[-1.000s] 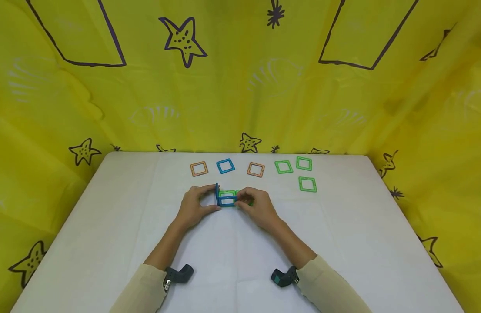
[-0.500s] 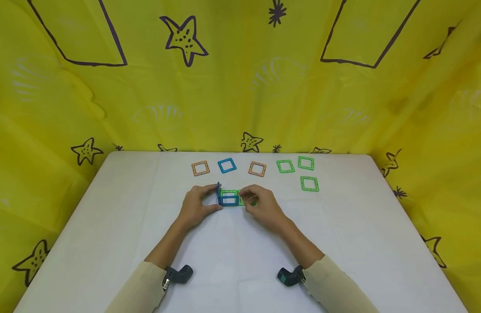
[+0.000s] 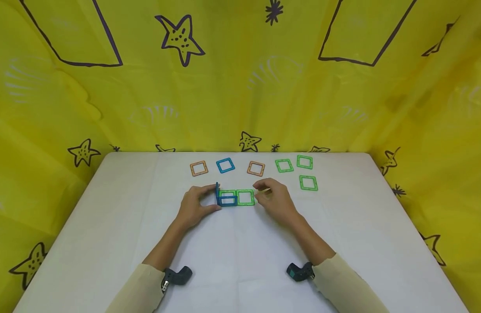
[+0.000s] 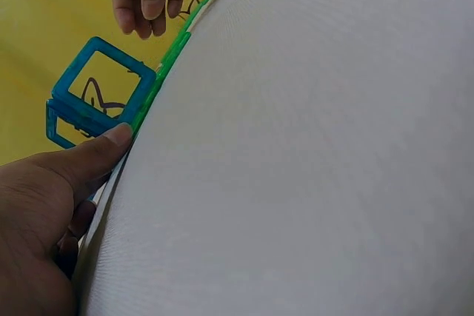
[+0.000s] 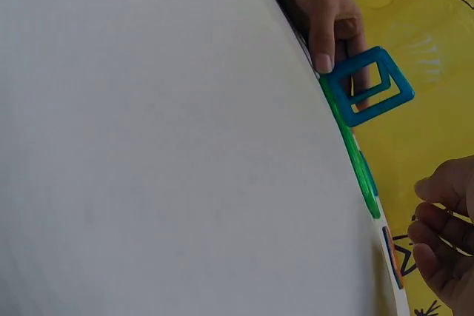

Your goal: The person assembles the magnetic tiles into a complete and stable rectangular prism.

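Observation:
Two green square magnetic tiles lie flat side by side at mid-table, the left one [image 3: 227, 191] partly behind a blue square tile [image 3: 228, 197] that stands along its near edge. A second blue tile [image 3: 217, 195] stands on the left edge, meeting the first at a corner. My left hand [image 3: 191, 206] holds this left blue tile, thumb at the near corner and fingers at the far side. In the left wrist view the thumb touches the base near the blue tile [image 4: 67, 79]. My right hand [image 3: 277, 202] holds nothing, its fingers loosely bent just right of the right green tile [image 3: 245, 204].
Along the back lie an orange tile [image 3: 200, 174], a blue tile [image 3: 228, 171], another orange tile [image 3: 255, 174] and a green tile [image 3: 285, 171]. Two more green ones, the farther [image 3: 304, 168] and the nearer [image 3: 308, 189], lie at right. A yellow curtain [image 3: 225, 87] hangs behind the table.
My right hand has let go of the near blue tile and moved right, uncovering the right green tile. The near blue tile stays standing. My left hand keeps its place.

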Demonstrator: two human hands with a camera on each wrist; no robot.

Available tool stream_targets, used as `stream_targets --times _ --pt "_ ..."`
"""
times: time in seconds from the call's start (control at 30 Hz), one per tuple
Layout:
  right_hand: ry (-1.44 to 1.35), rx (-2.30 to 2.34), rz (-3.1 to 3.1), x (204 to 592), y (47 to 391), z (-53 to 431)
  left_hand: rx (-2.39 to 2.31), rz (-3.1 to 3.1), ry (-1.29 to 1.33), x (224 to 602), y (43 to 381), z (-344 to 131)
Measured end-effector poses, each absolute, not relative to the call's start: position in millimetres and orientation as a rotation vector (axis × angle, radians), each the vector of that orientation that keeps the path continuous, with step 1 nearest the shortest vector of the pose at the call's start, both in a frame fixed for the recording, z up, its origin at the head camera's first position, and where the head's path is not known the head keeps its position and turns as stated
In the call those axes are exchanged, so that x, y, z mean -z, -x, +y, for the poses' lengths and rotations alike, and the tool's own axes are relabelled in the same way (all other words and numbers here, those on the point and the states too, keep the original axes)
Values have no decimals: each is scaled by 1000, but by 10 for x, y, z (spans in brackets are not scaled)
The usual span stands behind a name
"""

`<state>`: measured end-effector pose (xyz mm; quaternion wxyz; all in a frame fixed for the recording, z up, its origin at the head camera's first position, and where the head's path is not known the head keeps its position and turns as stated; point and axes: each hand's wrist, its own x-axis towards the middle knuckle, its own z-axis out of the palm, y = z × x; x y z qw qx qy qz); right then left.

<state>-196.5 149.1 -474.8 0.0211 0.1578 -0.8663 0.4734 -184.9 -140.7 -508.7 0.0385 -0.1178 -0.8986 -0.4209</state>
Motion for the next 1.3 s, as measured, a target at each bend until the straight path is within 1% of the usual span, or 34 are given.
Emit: stream_targets --times 0.2,0.53,1.0,1.3 --pt "-357 -1431 -2682 4686 2016 1734 1286 -2769 345 5075 1830 -1402" --pt "-343 -1243 -2741 4667 2085 2119 1270 -2785 335 5074 1838 -1400" --pt "-134 -1007 -2924 4642 2203 2479 1264 -2788 322 5082 1823 -1399" --pt "-61 -1004 -2970 4670 2263 2625 1258 -2788 326 5070 1826 -1400"
